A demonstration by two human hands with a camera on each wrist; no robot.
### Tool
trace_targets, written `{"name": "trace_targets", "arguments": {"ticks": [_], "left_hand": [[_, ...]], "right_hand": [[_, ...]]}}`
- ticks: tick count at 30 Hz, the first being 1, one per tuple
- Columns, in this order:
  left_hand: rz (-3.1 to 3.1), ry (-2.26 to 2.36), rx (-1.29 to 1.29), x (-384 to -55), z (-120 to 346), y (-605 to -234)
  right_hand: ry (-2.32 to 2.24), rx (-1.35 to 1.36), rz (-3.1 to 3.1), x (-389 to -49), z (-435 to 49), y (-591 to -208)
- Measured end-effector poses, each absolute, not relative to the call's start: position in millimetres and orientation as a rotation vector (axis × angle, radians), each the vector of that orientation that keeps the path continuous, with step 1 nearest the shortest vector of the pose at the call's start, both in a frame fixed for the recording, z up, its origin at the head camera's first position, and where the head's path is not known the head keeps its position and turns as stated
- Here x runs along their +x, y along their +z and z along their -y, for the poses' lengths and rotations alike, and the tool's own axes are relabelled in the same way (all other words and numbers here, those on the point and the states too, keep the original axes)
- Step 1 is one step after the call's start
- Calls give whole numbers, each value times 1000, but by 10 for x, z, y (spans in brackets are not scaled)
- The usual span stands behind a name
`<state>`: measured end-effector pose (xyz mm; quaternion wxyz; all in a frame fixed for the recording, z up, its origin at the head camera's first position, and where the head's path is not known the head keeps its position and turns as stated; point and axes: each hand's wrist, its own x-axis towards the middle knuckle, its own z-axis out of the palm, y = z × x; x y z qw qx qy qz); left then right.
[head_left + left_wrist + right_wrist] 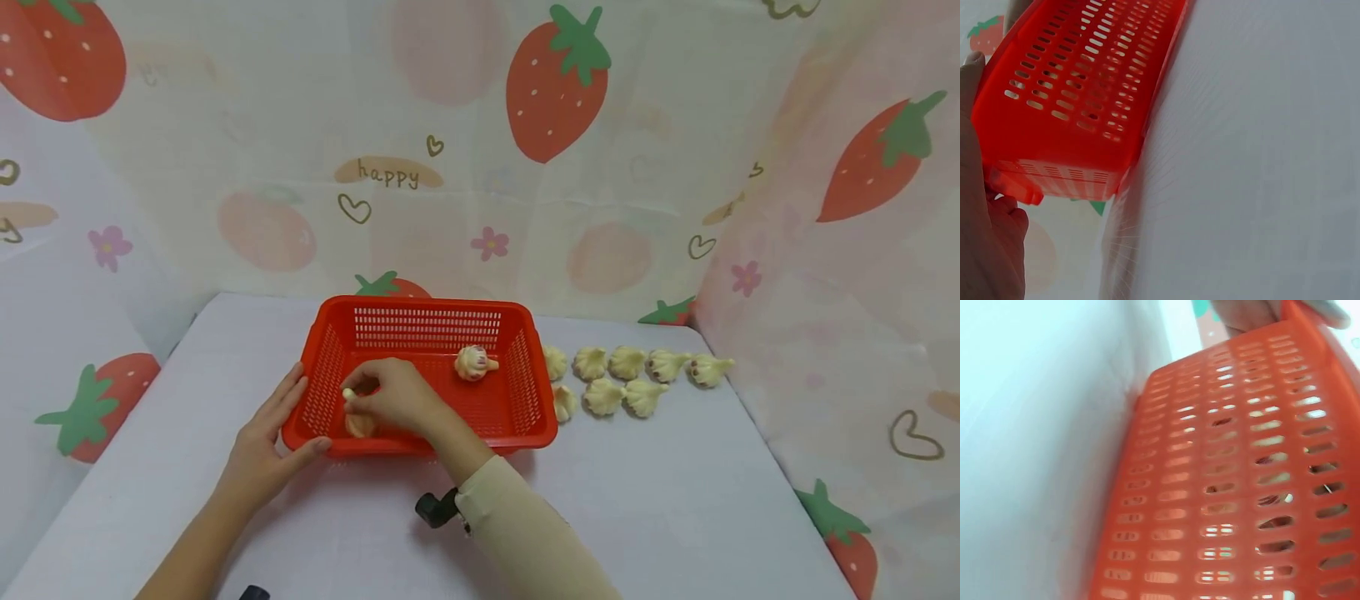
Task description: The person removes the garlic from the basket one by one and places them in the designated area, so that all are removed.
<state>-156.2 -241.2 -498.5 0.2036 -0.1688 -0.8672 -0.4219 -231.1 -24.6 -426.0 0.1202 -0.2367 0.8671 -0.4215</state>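
Note:
A red plastic basket with slotted walls sits on the white table. My left hand holds its near left corner, thumb over the front rim and fingers along the left side; in the left wrist view the curled fingers show below the rim. Inside the basket at the left, my right hand pinches a garlic bulb by its pale stem. That bulb is partly covered by the fingers. Another garlic bulb lies in the basket's right half, stem pointing right.
Several garlic bulbs lie in two rows on the white table, right of the basket; the nearest are partly hidden by its wall. A strawberry-print curtain encloses the back and sides.

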Motion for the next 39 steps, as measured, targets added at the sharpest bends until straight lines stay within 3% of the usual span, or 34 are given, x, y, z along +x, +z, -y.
{"name": "trace_targets", "arguments": {"ticks": [17, 39], "left_hand": [[2453, -1172, -422, -1570, 2402, -5007], [2463, -1175, -415, -1561, 2414, -4990]], "right_hand": [[-1680, -666, -2382, -2269, -294, -3920], [-1736, -789, -2588, -2112, -1206, -3731]]}}
